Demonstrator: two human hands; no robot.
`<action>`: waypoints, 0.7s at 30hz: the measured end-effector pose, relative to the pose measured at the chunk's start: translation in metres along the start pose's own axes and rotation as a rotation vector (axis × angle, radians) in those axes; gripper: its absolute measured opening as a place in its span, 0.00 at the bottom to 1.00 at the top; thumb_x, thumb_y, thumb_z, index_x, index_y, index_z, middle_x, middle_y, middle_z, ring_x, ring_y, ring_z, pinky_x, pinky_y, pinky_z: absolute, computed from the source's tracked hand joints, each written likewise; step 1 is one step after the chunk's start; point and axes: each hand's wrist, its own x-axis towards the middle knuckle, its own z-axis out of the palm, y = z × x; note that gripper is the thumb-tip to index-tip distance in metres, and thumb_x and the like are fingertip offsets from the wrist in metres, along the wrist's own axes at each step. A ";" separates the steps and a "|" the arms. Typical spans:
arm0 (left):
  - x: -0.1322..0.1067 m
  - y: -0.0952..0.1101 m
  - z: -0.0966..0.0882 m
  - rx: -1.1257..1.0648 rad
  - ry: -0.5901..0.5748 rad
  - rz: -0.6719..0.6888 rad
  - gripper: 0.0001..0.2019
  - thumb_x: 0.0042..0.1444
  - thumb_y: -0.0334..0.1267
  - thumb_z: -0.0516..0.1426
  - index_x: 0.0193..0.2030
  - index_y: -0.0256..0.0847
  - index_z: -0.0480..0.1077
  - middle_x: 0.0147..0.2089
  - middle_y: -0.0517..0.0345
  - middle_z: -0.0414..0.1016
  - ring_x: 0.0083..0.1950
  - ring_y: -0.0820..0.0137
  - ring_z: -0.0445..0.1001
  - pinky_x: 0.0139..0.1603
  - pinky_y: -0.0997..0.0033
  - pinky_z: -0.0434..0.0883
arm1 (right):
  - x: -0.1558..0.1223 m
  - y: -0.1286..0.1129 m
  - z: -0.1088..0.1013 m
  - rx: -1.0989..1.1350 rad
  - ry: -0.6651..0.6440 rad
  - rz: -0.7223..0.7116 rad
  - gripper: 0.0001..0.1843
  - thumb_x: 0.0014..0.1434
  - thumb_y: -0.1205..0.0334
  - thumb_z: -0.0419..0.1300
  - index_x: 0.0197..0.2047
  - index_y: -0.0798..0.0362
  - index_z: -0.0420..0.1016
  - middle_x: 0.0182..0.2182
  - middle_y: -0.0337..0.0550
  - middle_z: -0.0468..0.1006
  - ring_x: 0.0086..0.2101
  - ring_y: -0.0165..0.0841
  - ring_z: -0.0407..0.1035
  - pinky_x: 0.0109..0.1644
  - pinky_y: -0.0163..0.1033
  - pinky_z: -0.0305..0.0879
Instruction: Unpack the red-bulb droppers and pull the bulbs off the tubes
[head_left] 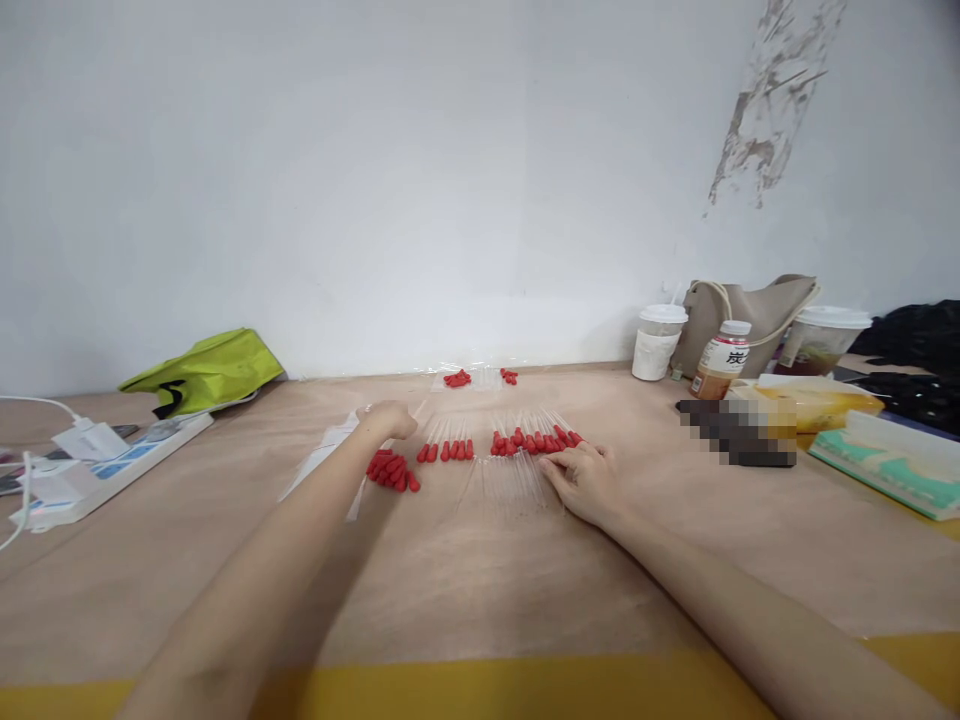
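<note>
Clear glass droppers with red rubber bulbs lie in rows on the wooden table. My left hand (388, 418) is curled closed over the far end of a small row of droppers (447, 449), just above a heap of loose red bulbs (391, 470). My right hand (581, 480) rests palm down, fingers bent, on the clear tubes of a larger row of droppers (534, 441). What the left fingers hold is hidden. A clear plastic bag (319, 460) lies under my left forearm.
Two small packets of red bulbs (457, 378) lie near the wall. A power strip (105, 468) with chargers and a green bag (206, 370) sit left. Cups (658, 340), a drink bottle (720, 360), a beige bag (750, 310) and tissue pack (892, 460) stand right.
</note>
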 end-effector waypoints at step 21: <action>-0.133 0.004 0.041 -0.244 0.064 0.639 0.08 0.58 0.34 0.48 0.42 0.40 0.64 0.37 0.55 0.70 0.39 0.70 0.69 0.41 0.68 0.67 | -0.001 -0.004 0.009 0.161 -0.037 0.255 0.01 0.46 0.64 0.55 0.26 0.51 0.64 0.21 0.34 0.73 0.24 0.29 0.67 0.31 0.35 0.51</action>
